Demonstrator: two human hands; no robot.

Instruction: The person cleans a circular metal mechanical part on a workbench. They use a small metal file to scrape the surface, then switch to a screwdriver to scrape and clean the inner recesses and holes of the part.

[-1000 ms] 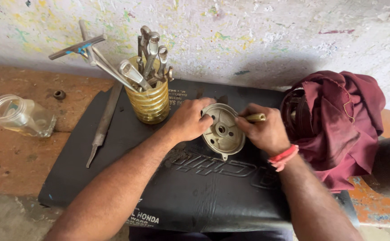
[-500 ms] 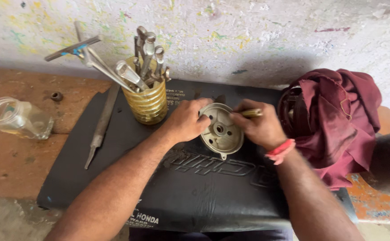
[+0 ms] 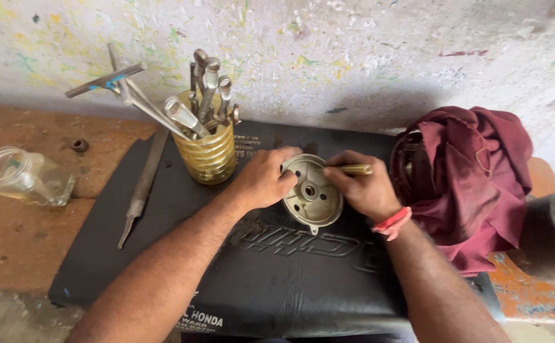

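Two bare hands are working on a round, pale grey metal cover [image 3: 312, 194] over a black padded mat [image 3: 271, 279].

The left hand [image 3: 265, 178] is gripping the cover's left rim, fingers curled around it, while the right hand [image 3: 363, 190] is closing around a slim brass-coloured tool [image 3: 354, 169] and steadying the right rim. A ribbed yellow jar of steel wrenches [image 3: 211, 152] is standing just beside the left hand; a crumpled maroon cloth [image 3: 474, 178] is lying to the right, a long metal file [image 3: 141, 187] to the left.

Whitewashed wall [image 3: 354, 51], flecked with paint, runs beyond the hands. Worn reddish-brown counter [image 3: 17, 248] extends leftward; daylight diffuse, soft shadows.
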